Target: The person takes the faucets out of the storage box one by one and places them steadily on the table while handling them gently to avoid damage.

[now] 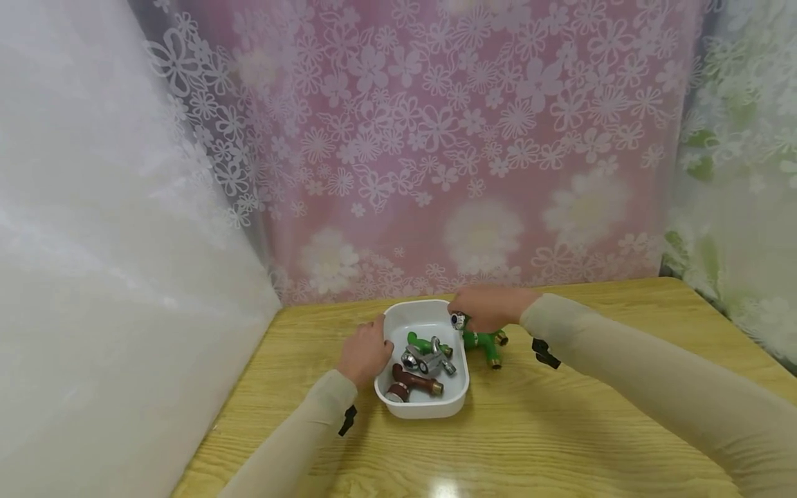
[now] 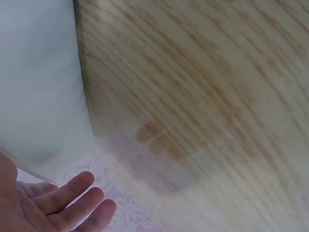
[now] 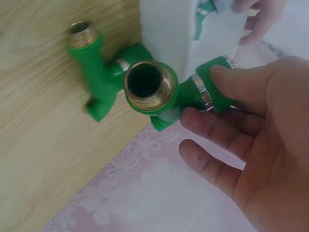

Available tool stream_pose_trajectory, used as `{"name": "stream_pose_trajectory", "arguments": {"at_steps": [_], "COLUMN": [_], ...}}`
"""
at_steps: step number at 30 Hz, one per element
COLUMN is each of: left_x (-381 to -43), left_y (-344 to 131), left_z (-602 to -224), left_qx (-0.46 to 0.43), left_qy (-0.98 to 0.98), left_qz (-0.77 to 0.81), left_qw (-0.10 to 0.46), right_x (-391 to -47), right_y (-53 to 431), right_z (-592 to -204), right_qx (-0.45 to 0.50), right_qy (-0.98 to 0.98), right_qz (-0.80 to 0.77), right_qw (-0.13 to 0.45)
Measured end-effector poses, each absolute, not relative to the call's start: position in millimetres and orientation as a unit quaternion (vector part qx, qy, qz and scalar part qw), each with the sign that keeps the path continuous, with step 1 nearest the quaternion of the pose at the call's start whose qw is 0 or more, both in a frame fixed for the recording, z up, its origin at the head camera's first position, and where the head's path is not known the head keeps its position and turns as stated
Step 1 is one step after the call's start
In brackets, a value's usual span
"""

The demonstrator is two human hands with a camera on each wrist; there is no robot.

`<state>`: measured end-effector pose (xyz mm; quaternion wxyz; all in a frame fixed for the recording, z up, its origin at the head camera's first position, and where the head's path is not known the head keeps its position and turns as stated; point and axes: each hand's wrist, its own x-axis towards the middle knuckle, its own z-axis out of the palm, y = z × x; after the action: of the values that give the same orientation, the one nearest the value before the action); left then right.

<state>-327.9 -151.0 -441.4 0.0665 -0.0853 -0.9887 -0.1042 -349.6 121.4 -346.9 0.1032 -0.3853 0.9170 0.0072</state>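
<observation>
My left hand (image 1: pixel 364 353) grips the left rim of a white basin (image 1: pixel 423 409), thumb over the rim; in the left wrist view several fingers (image 2: pixel 79 208) extend past its edge. My right hand (image 1: pixel 492 308) pinches the ribbed green knob of a green faucet (image 3: pixel 186 96) between thumb and fingers, beside the basin's right rim. Its threaded brass end faces the right wrist camera. Behind it, a second green faucet (image 3: pixel 96 72) lies on the table against the basin. Inside the basin are a brown faucet (image 1: pixel 414 382), chrome faucets (image 1: pixel 429 363) and a smaller green faucet (image 1: pixel 420 342).
The basin stands on a wood-grain table (image 1: pixel 529 443). Pink flowered sheeting (image 1: pixel 473 138) hangs behind the table's far edge. White sheeting (image 1: pixel 124 277) borders the left side, and a green-patterned sheet (image 1: pixel 741 207) hangs at the right.
</observation>
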Motion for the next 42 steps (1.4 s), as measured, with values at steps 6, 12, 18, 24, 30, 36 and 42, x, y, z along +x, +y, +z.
{"name": "stream_pose_trajectory", "arguments": {"at_steps": [6,12,18,24,30,36,42], "left_x": [-329.2,-326.7,-326.3,-327.3,-328.3,-328.7,-328.2], "left_y": [-152.0,-150.4,-151.5,-151.9,-151.9,-151.8,-151.9], "left_z": [-441.7,-439.7,-439.7,-439.4,-440.2,-439.8,-440.2], "left_qx": [-0.085,-0.083,-0.084,-0.085,-0.079,-0.077,-0.074], "left_qy": [-0.989,-0.989,-0.988,-0.988,-0.990,-0.990,-0.991], "left_qz": [-0.104,-0.108,-0.114,-0.111,-0.107,-0.102,-0.102], "left_qw": [0.064,0.060,0.057,0.058,0.055,0.052,0.050], "right_x": [-351.1,-350.3,-351.0,-352.4,-352.1,-352.3,-351.3], "right_y": [139.3,155.2,164.9,169.5,173.5,179.4,182.7], "right_z": [-352.4,-356.9,-365.5,-370.3,-376.6,-384.5,-391.5], "right_qx": [-0.376,-0.370,-0.367,-0.359,-0.347,-0.329,-0.324], "right_qy": [0.921,0.923,0.925,0.926,0.929,0.935,0.938], "right_qz": [-0.007,-0.002,0.008,0.007,-0.002,-0.007,0.002], "right_qw": [0.106,0.104,0.101,0.117,0.129,0.135,0.124]}}
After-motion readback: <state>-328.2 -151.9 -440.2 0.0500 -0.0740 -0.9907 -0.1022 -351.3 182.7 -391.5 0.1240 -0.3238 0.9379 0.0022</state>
